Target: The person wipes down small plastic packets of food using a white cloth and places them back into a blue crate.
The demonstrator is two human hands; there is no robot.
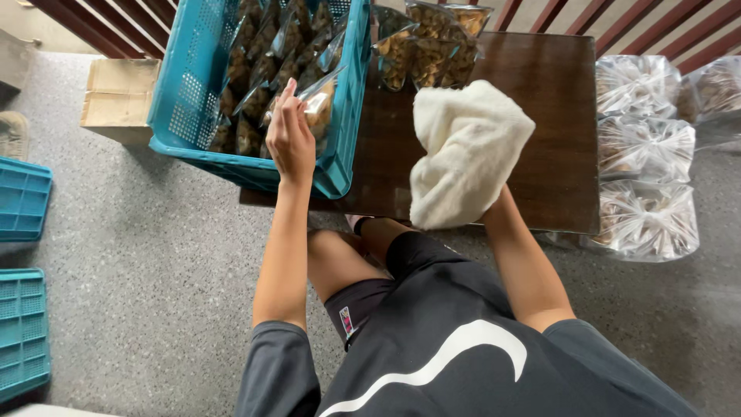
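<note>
Your left hand is inside the blue perforated crate, fingers pinched on the top edge of a clear snack packet standing at the crate's near right corner among rows of similar filled packets. The crate sits on the left part of the dark wooden table. Your right hand is hidden under a cream towel to the right of the crate, over the table; it appears bunched in your grasp. More packets lie just right of the crate. Large clear bags sit beyond the table's right edge.
</note>
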